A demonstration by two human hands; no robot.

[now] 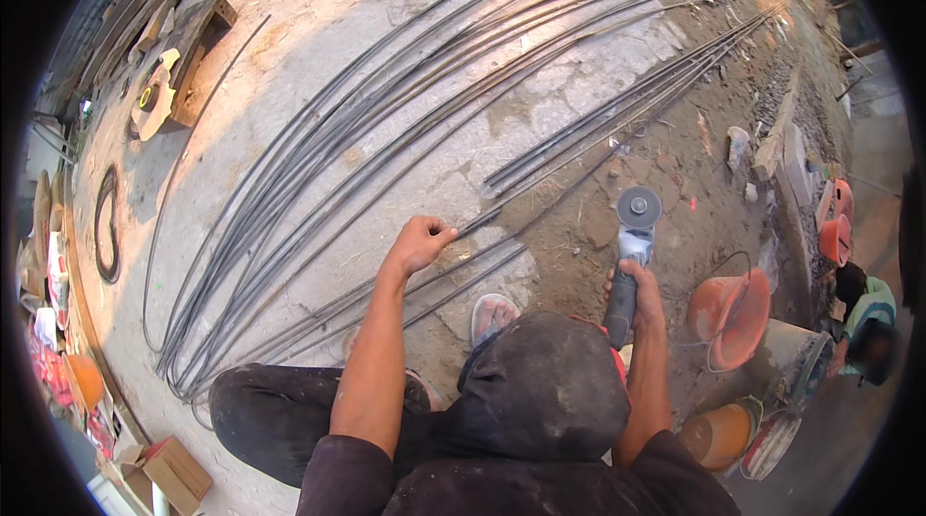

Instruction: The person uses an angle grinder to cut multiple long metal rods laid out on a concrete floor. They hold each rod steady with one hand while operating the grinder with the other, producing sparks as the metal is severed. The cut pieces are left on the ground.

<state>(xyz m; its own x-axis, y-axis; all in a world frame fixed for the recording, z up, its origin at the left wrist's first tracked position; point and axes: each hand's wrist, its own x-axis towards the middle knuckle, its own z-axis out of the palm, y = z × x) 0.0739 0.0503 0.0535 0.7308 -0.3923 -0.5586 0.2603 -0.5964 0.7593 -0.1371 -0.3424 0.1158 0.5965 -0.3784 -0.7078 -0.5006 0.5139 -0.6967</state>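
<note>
My left hand (422, 242) pinches the end area of a dark steel rod (475, 224) just above the ground. Long bundles of bent steel rods (318, 130) curve across the concrete in front of me, and a shorter straight bundle (617, 107) lies ahead to the right. My right hand (639, 292) is wrapped round a grey angle grinder (622, 306), held upright in view with its cutting disc (638, 207) at the top, clear of the rods. My sandaled foot (495, 313) shows below the rods.
At right are orange buckets (714, 309), paint pails (714, 434), boards (791, 130) and a person (863, 318) at the rim. At upper left are a wooden block (198, 72) and a black coil (106, 222); cardboard boxes (178, 468) sit lower left.
</note>
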